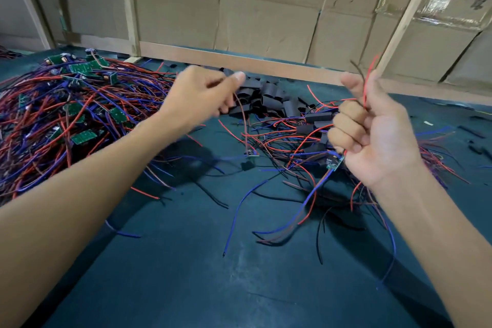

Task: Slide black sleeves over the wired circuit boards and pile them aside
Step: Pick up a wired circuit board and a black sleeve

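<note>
While dangling, circuit board [334, 163] below right fingers [346, 125].

Both bare forearms reach forward, raised above the desk. The left hand [202, 96] is blurred, its fingers curled and its thumb stretched toward the far edge, pinching something thin. The right hand [372, 128] is a fist with the thumb up, fingers curled round thin wires.
</note>
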Demonstrator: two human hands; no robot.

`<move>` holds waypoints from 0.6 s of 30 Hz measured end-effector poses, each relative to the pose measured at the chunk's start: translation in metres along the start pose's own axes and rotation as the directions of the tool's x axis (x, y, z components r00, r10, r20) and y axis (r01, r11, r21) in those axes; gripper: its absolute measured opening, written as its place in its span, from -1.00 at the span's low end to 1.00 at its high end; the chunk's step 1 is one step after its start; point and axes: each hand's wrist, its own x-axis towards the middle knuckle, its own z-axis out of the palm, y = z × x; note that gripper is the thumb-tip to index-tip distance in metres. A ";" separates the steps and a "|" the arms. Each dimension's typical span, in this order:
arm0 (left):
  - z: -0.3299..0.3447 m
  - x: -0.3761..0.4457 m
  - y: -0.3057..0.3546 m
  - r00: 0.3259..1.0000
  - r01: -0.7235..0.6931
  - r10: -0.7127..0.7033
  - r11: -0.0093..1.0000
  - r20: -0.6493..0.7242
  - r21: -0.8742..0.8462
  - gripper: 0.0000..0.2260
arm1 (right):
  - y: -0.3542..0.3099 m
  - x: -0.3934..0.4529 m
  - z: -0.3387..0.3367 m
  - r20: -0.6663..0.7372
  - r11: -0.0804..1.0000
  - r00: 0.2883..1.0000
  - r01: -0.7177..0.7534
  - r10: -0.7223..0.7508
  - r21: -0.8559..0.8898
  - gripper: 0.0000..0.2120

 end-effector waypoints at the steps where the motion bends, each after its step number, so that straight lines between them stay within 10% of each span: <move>1: 0.000 0.011 -0.006 0.999 0.006 -0.003 0.997 -0.037 0.079 -0.59 | 0.002 -0.001 0.001 0.008 1.000 1.000 -0.012 0.013 -0.019 -0.64; 11: 0.025 0.068 -0.042 0.924 -0.204 -0.173 0.531 0.341 0.822 -0.66 | 0.011 0.000 0.001 0.080 0.989 0.986 -0.141 0.145 -0.049 -0.62; 18: 0.027 0.075 -0.039 0.922 -0.048 -0.277 0.615 0.273 0.787 -0.78 | 0.009 0.001 0.000 0.069 0.966 0.977 -0.189 0.203 -0.176 -0.66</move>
